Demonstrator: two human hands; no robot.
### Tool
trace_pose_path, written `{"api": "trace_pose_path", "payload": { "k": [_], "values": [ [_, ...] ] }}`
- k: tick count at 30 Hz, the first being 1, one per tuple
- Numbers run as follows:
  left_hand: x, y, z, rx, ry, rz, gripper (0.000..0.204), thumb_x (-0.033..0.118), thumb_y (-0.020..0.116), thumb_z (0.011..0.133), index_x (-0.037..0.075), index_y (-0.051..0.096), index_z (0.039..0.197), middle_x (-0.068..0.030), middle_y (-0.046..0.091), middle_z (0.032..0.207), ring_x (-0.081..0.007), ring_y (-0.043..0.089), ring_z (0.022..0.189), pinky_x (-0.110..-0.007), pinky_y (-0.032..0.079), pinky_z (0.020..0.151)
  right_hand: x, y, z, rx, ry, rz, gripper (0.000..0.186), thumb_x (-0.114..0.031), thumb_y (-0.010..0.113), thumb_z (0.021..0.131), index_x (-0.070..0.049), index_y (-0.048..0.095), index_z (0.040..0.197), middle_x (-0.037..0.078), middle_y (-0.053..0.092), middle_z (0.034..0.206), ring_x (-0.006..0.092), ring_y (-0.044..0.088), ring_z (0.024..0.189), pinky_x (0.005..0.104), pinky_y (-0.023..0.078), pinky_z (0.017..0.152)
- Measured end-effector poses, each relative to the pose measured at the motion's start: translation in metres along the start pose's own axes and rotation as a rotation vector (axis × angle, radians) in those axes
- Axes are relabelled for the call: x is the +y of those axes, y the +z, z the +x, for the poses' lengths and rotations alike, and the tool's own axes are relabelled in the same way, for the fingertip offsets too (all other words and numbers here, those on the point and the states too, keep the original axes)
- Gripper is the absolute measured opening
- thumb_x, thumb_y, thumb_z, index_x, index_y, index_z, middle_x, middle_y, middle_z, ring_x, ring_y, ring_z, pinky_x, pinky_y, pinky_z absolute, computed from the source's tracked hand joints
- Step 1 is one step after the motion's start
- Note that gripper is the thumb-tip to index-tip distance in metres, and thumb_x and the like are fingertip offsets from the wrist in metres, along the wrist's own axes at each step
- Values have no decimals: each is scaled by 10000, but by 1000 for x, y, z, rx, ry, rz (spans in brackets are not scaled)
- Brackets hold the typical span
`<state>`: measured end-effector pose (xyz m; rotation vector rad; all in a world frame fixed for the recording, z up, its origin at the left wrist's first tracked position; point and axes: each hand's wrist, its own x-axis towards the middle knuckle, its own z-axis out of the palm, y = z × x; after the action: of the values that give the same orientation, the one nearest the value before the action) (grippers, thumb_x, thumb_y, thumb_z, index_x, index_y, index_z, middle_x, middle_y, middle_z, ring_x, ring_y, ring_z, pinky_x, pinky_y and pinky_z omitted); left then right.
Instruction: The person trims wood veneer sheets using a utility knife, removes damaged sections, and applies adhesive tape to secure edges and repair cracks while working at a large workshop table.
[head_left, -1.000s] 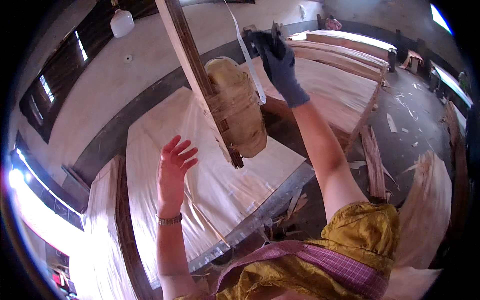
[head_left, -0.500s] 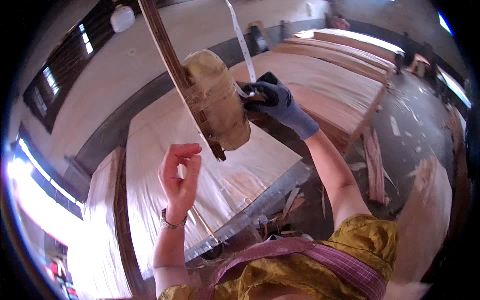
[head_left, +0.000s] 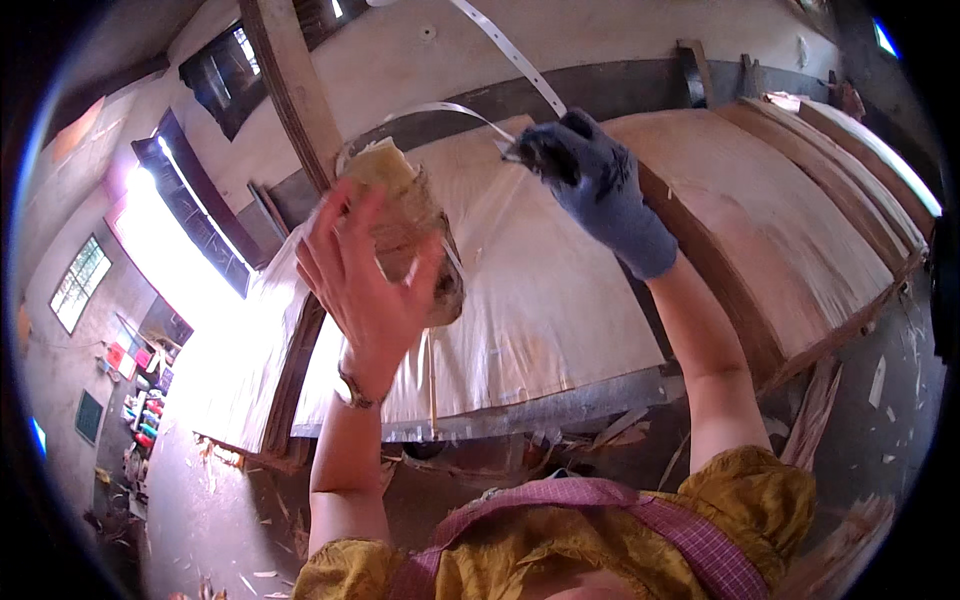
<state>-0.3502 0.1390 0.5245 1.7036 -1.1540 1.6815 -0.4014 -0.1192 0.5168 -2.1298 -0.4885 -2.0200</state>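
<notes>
My bare left hand (head_left: 365, 285), a watch (head_left: 352, 390) on its wrist, is raised with fingers spread. It is in front of a worn, yellowish-brown padded block (head_left: 420, 205) beside an upright wooden post (head_left: 290, 90). The hand overlaps the block; whether it touches is unclear. My right hand (head_left: 605, 190), in a grey-blue glove with dark fingertips, is closed to the right of the block. At its fingertips is a white perforated tape (head_left: 455, 108), which curves back toward the block. Another length of this tape rises from behind the glove to the upper edge.
Below my hands lies a broad stack of pale wood veneer sheets (head_left: 560, 320). More sheet stacks (head_left: 770, 220) stand to the right, and another (head_left: 235, 370) to the left. Wood scraps (head_left: 625, 425) litter the floor. A bright opening (head_left: 180, 235) is at the left.
My view has turned left. My right hand has moved away from the block with the tape, and my left hand has risen in front of the block, its fingers spreading.
</notes>
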Motion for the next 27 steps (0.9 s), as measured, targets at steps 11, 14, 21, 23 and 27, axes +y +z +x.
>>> {"api": "trace_pose_path", "payload": {
  "k": [11,14,21,23,27],
  "values": [
    [-16,12,-1,-85,-80,65,804,371,803,779,59,395,1398,-192,339,1431,-356,366,1302,-486,342,1047,-52,29,-87,-309,249,529,350,-194,743,828,-72,646,1142,109,653,941,239,679,787,326,537,673],
    [-20,17,-3,-113,-157,-88,1012,373,835,749,57,223,1490,-234,286,1455,-384,330,1339,-495,352,1071,-71,62,-115,-375,526,597,303,-143,701,889,-25,634,1159,113,681,974,176,674,776,302,525,705],
    [-9,25,-3,-169,-304,-326,1110,340,855,726,56,136,1523,-252,302,1473,-383,364,1343,-483,350,1093,-42,64,-115,-395,1020,1385,537,-488,506,989,-4,578,1211,71,695,962,119,633,594,204,422,468],
    [-8,27,-4,-181,-297,-315,1094,331,854,728,54,152,1520,-247,323,1461,-381,374,1336,-481,351,1091,-42,55,-106,-470,1113,1400,546,-516,505,979,-17,586,1187,71,698,943,105,628,596,197,398,443],
    [-10,31,-7,-189,-270,-239,1045,325,846,739,47,197,1508,-235,346,1443,-367,381,1331,-472,353,1086,-47,52,-94,-535,1243,1406,554,-575,514,951,-51,605,1108,61,696,890,79,611,596,184,377,422]
  ]
}}
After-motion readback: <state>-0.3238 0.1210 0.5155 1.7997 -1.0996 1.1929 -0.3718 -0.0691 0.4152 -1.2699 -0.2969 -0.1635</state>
